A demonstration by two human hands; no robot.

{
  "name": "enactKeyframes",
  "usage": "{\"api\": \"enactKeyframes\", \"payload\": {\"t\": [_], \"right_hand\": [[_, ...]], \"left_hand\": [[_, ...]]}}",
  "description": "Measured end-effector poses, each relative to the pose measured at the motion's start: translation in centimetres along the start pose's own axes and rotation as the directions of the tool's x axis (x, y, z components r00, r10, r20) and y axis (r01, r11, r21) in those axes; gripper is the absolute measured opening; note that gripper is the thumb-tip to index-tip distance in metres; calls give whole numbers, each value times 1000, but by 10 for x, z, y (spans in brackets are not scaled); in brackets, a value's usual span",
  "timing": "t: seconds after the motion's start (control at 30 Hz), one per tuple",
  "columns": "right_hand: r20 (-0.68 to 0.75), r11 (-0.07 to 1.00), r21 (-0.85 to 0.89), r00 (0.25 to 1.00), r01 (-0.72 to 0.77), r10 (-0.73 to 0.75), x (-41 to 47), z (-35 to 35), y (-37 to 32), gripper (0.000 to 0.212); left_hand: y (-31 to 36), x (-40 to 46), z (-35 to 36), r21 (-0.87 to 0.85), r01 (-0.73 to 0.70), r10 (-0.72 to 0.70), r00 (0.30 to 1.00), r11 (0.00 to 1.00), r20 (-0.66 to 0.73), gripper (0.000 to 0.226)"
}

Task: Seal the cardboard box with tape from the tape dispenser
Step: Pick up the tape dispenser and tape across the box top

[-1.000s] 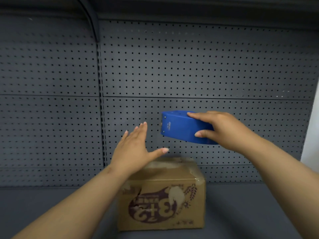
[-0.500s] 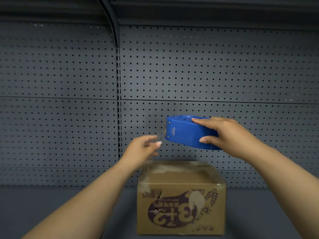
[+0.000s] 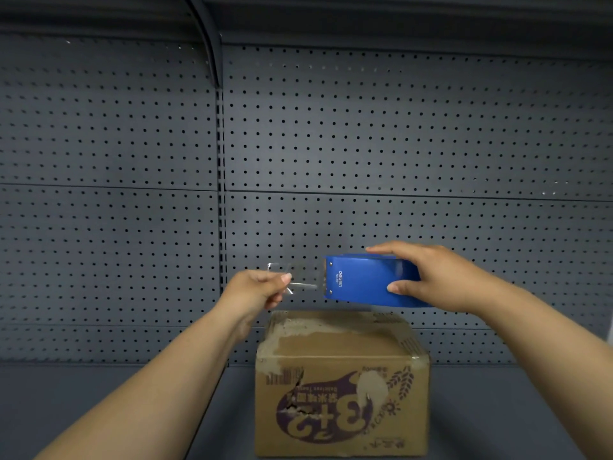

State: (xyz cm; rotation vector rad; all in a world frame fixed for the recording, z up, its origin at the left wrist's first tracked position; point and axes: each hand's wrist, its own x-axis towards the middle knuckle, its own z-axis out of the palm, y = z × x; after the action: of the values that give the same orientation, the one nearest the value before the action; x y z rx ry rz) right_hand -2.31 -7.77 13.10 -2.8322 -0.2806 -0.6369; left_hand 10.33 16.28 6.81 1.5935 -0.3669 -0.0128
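Note:
A brown cardboard box (image 3: 341, 353) with a purple upside-down print stands on the grey shelf, its top flaps closed and its surface torn in places. Above it, my right hand (image 3: 434, 277) grips a blue tape dispenser (image 3: 361, 280) held level in the air. A short strip of clear tape (image 3: 302, 277) stretches left from the dispenser's mouth. My left hand (image 3: 255, 290) pinches the free end of that strip between thumb and fingers, above the box's left rear corner.
A dark grey pegboard wall (image 3: 398, 144) closes off the back, with a vertical slotted post (image 3: 219, 200) left of centre. The grey shelf floor (image 3: 497, 410) extends on both sides of the box. A pale edge shows at the far right.
My left hand went from spread open to pinched on the tape end and has pulled a short strip out to the left. The dispenser stayed above the box.

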Motion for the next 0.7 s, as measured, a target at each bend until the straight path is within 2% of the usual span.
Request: {"api": "enactKeyframes", "payload": {"t": [0.2, 0.27, 0.43, 0.7], "right_hand": [[22, 999, 25, 999, 46, -46, 10, 3, 12, 44], [41, 998, -3, 997, 68, -68, 15, 2, 15, 48], [153, 996, -51, 987, 68, -59, 18, 2, 18, 78], [188, 992, -90, 979, 92, -74, 35, 3, 21, 78]], "left_hand": [[-7, 6, 0, -16, 44, -44, 999, 999, 4, 16], [-9, 7, 0, -20, 56, -55, 998, 998, 24, 18], [-13, 13, -8, -70, 115, -112, 993, 991, 43, 11], [-11, 16, -9, 104, 238, -237, 971, 966, -24, 18]]}}
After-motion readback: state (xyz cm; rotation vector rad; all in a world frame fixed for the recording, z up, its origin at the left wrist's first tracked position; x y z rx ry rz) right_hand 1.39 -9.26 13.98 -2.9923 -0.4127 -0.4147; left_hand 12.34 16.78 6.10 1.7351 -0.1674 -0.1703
